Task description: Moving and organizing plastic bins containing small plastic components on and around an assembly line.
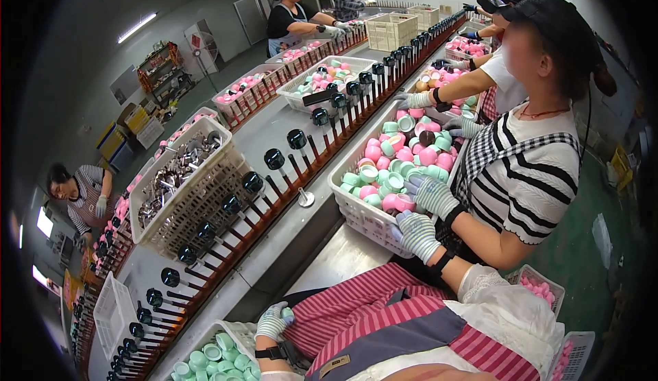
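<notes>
In a striped glove, my left hand (272, 322) is closed on a small mint-green cup (288, 314) in front of my apron. Below and left of it stands a white crate (218, 326) of similar mint cups. My right hand (417, 235), also gloved, lies at the near corner of a larger white crate (367, 222) full of pink, mint and a few dark cups. Its fingers curl over the crate's rim. Just above it, a co-worker's gloved hand (433, 196) rests on the cups.
A curved conveyor carries upright spindles with glossy dark round caps (274, 159). A round metal piece (306, 198) lies on its edge. Across it stands a crate of metal parts (233, 156). A co-worker in a striped top (528, 175) stands close on my right; others work farther along.
</notes>
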